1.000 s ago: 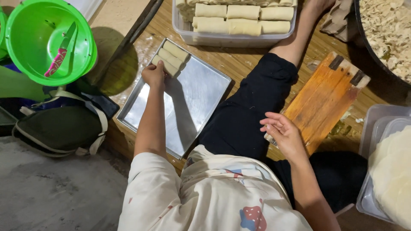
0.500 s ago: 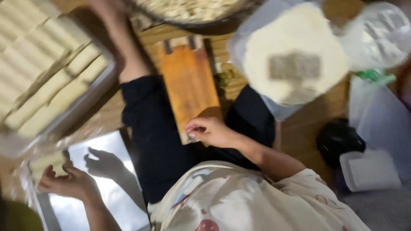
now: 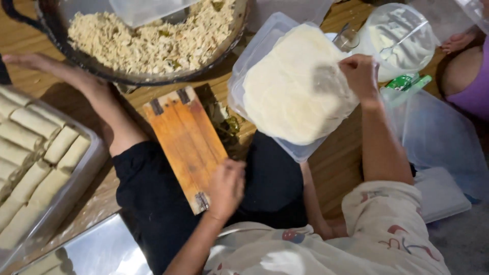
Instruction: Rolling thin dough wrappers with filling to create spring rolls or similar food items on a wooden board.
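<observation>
Wooden board [image 3: 186,147] is the landmark, lying across the person's lap. A second ago the left hand was out at the metal tray; now the left hand [image 3: 225,188] rests at the board's near corner, fingers curled loosely on its edge, gripping nothing else. The right hand [image 3: 360,76], which hovered over the board before, has moved well right of it and pinches the edge of the top wrapper on the pale wrapper stack [image 3: 298,86] in a clear plastic tub [image 3: 265,38]. Beyond the board sits a pan of shredded filling [image 3: 147,35]; left of it, finished rolls [image 3: 35,147].
</observation>
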